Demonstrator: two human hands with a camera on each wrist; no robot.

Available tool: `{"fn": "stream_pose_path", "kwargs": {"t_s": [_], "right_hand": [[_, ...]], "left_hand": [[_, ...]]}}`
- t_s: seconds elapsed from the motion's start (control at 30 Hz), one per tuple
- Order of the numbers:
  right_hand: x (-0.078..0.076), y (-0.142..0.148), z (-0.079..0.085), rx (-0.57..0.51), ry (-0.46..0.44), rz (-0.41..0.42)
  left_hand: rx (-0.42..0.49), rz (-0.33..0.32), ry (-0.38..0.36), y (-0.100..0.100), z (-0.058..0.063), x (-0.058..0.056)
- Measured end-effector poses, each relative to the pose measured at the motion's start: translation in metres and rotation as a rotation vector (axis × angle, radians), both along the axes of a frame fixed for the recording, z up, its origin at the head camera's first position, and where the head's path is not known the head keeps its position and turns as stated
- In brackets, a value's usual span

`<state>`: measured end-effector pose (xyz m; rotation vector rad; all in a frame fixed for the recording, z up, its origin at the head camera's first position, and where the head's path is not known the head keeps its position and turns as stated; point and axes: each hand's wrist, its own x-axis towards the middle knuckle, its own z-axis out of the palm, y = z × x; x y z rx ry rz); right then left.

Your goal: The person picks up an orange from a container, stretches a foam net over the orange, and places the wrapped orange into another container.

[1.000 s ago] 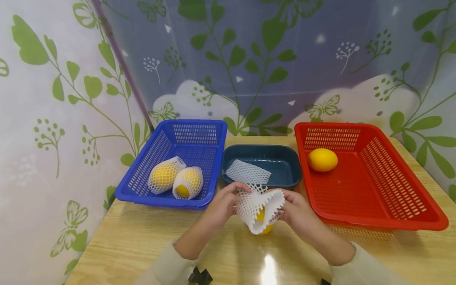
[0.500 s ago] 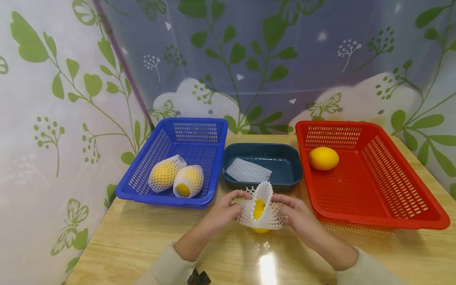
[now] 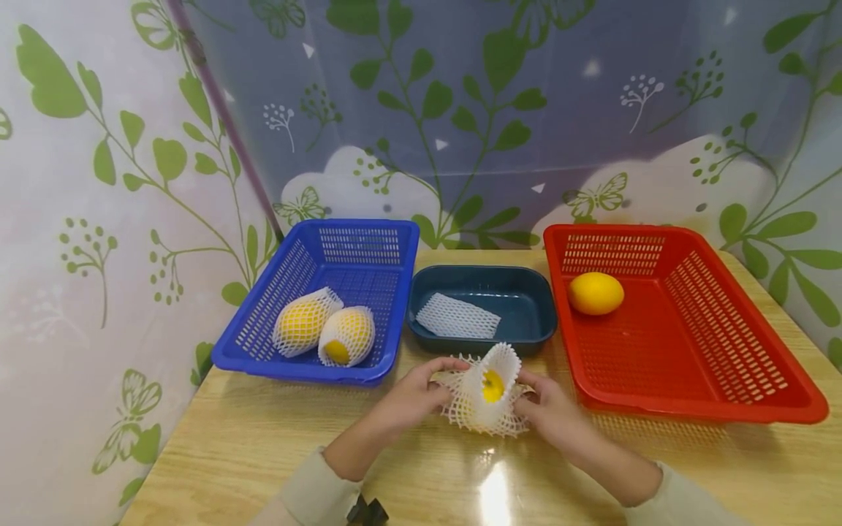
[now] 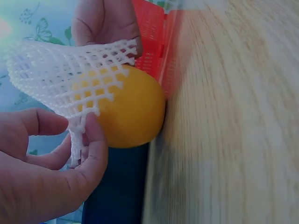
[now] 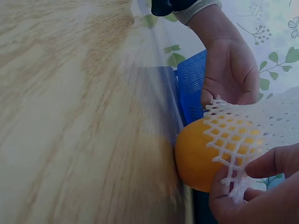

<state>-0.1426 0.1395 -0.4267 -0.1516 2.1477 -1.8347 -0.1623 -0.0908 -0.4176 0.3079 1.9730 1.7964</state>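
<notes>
A yellow fruit (image 4: 135,112) stands on the table between my hands, with a white foam net sleeve (image 3: 483,416) draped over its upper part. My left hand (image 3: 413,396) pinches the sleeve's lower edge at the left; the left wrist view shows the mesh between thumb and fingers. At the right, my right hand (image 3: 559,415) pinches the opposite edge, bunched between thumb and fingers (image 5: 222,193) in the right wrist view. The sleeve's upper end gapes, showing yellow inside. Both wrist views show the fruit's lower part bare below the mesh.
Behind the hands is a dark teal tray (image 3: 526,332) with a flat foam net (image 3: 458,316). A blue basket (image 3: 296,369) at left holds two net-wrapped yellow fruits (image 3: 305,325). The red basket (image 3: 684,343) at right holds a bare yellow fruit (image 3: 596,294).
The sleeve's edge has come lower over the fruit, covering the yellow that showed beneath it in the head view. Its gaping end, earlier tipped toward the front, now points up.
</notes>
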Motion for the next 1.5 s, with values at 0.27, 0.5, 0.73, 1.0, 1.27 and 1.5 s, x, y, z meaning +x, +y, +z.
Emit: {"fn": "stream_pose_path", "kwargs": {"t_s": [0.27,0.5,0.73,1.0,1.27,1.5], "right_hand": [[-0.003,0.003,-0.008,0.011,0.032,0.106],[-0.005,0.004,-0.010,0.018,0.023,0.144],[-0.007,0.003,-0.008,-0.053,-0.085,0.112],[-0.008,0.003,-0.001,-0.206,-0.246,0.095],[-0.007,0.002,-0.003,-0.222,-0.222,0.119],[-0.008,-0.003,0.009,-0.262,-0.242,0.057]], "left_hand": [[-0.089,-0.036,0.038,-0.003,-0.004,-0.003],[-0.144,-0.035,0.053,-0.004,-0.008,-0.005],[-0.083,-0.062,-0.024,-0.005,-0.006,-0.005],[-0.025,-0.153,-0.030,-0.004,-0.012,-0.005],[0.141,-0.162,-0.148,-0.002,-0.015,-0.005],[0.248,-0.115,-0.205,0.002,-0.008,-0.004]]}}
